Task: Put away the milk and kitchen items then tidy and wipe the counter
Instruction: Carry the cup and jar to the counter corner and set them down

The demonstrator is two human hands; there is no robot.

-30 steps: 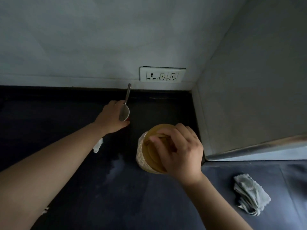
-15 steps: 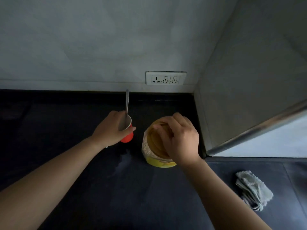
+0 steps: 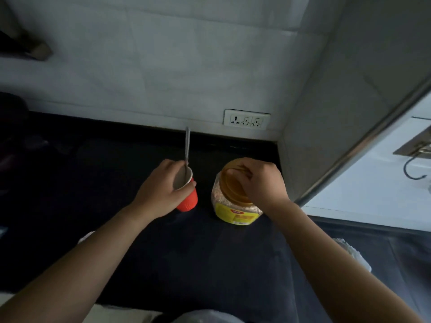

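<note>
My left hand [image 3: 161, 188] is wrapped around a small red paper cup [image 3: 188, 199] that stands near the back of the black counter [image 3: 210, 264]. A metal spoon [image 3: 187, 145] sticks up out of the cup. To the right of the cup sits a clear plastic jar [image 3: 234, 206] with a yellow label and an amber lid. My right hand [image 3: 263, 180] grips the jar by its lid from above. Cup and jar stand apart, with a gap between them.
A white socket strip [image 3: 246, 119] is on the wall behind the jar. A grey side panel [image 3: 326, 136] closes the counter on the right. A crumpled grey cloth [image 3: 354, 257] lies at the right, partly behind my forearm. Dark objects [image 3: 14, 136] stand at far left.
Both hands have drawn the cup and the jar toward me, away from the back wall. My view has tilted up and back, so more wall shows.
</note>
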